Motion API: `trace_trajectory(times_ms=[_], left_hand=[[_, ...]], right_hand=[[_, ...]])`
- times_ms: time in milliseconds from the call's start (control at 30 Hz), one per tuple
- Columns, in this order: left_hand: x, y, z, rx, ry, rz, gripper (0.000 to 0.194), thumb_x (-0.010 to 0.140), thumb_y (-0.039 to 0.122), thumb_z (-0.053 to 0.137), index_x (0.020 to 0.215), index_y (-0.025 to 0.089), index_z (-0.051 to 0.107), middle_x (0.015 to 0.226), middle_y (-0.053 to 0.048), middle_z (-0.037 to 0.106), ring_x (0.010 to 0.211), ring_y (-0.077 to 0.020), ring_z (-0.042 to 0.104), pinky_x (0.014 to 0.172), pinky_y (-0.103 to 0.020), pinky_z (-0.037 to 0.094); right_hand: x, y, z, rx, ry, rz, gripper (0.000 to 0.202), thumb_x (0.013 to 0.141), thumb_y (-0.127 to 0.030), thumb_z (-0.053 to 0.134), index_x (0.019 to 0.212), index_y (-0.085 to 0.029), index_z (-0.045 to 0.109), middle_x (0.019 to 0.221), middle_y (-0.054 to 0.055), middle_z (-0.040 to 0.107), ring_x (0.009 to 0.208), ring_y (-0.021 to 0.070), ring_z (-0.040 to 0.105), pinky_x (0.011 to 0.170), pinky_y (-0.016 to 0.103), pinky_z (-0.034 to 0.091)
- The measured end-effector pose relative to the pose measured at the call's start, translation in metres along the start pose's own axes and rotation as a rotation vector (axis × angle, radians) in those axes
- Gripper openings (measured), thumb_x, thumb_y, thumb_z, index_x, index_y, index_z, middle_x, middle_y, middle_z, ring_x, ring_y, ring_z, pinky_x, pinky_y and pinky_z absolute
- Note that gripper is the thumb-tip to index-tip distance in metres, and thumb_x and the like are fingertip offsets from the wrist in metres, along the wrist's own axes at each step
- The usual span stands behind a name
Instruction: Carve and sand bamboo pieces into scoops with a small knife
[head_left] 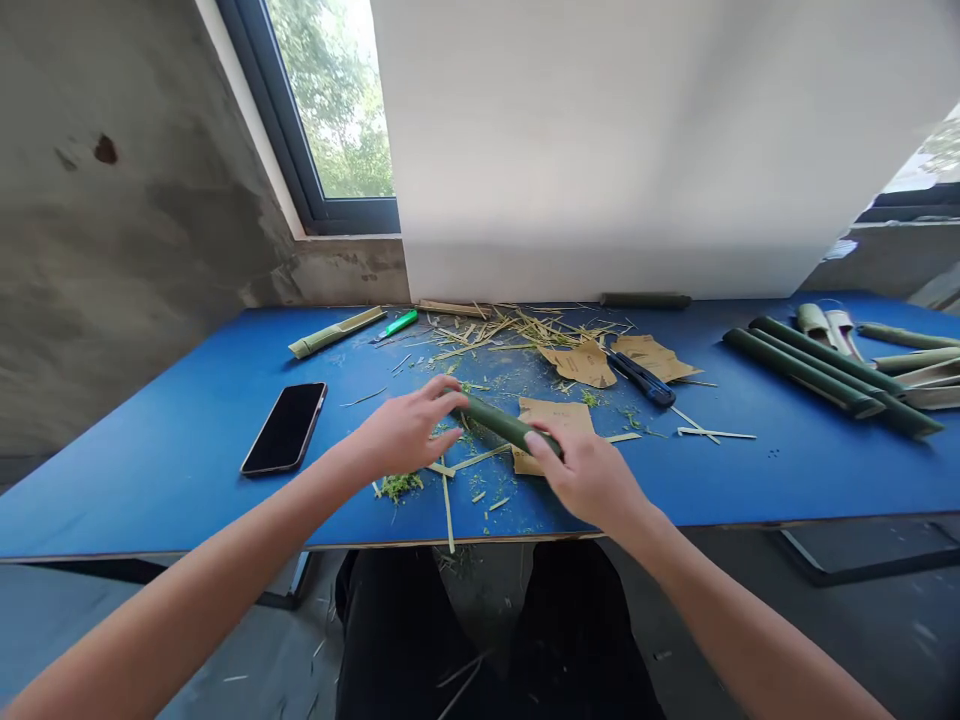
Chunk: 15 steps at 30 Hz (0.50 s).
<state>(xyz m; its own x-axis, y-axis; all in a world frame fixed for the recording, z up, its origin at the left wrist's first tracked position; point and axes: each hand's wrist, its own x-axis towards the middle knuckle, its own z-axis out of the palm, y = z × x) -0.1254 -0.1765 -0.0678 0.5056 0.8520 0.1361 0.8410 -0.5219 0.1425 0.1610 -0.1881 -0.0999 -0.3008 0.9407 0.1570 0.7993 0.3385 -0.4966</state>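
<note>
A green bamboo tube (pixel 499 421) is held above the blue table, slanting down from left to right. My right hand (pixel 585 470) grips its right end, with the thumb on top. At the left end is my left hand (pixel 412 428), its thumb and fingers apart, the fingertips at the tube's end. Beneath the tube lies a torn piece of sandpaper (pixel 555 412), partly covered by the tube and my right hand. Green shavings (pixel 400 485) and thin bamboo strips (pixel 448 510) lie on the table close to my hands.
On the blue table (pixel 172 430) lie a phone (pixel 285 428), a green cutter (pixel 397 325), a split bamboo piece (pixel 337 332) and a dark utility knife (pixel 643 380) beside sandpaper. Several bamboo tubes (pixel 806 370) lie at right. A white board (pixel 600 150) stands behind.
</note>
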Motion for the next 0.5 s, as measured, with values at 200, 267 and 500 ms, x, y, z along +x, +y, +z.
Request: trace_trajectory(times_ms=[200,267,500], left_hand=[[0.052,-0.016,0.029,0.216,-0.102,0.261,0.043,0.095,0.018,0.056,0.137,0.017,0.066,0.135,-0.013,0.07,0.121,-0.0329,0.067,0.1,-0.046,0.056],[0.052,-0.02,0.034,0.196,-0.06,0.273,0.043,0.094,0.018,0.057,0.136,0.016,0.067,0.13,-0.013,0.072,0.118,-0.0329,0.066,0.1,-0.046,0.055],[0.044,-0.027,0.033,0.006,0.006,0.205,0.041,0.1,0.018,0.048,0.137,0.018,0.067,0.136,-0.011,0.072,0.12,-0.0307,0.067,0.102,-0.048,0.056]], right_hand=[[0.025,-0.018,-0.025,-0.302,-0.025,-0.134,0.047,0.106,-0.057,0.045,0.121,-0.025,0.077,0.103,0.007,0.082,0.087,0.0255,0.075,0.068,0.034,0.041],[0.037,-0.02,-0.043,-0.35,-0.029,-0.178,0.047,0.106,-0.056,0.046,0.124,-0.025,0.076,0.098,0.006,0.082,0.084,0.0238,0.074,0.067,0.033,0.041],[0.116,-0.033,-0.054,-0.507,-0.248,-0.29,0.05,0.105,-0.059,0.043,0.124,-0.025,0.076,0.098,0.009,0.082,0.086,0.0263,0.074,0.064,0.032,0.043]])
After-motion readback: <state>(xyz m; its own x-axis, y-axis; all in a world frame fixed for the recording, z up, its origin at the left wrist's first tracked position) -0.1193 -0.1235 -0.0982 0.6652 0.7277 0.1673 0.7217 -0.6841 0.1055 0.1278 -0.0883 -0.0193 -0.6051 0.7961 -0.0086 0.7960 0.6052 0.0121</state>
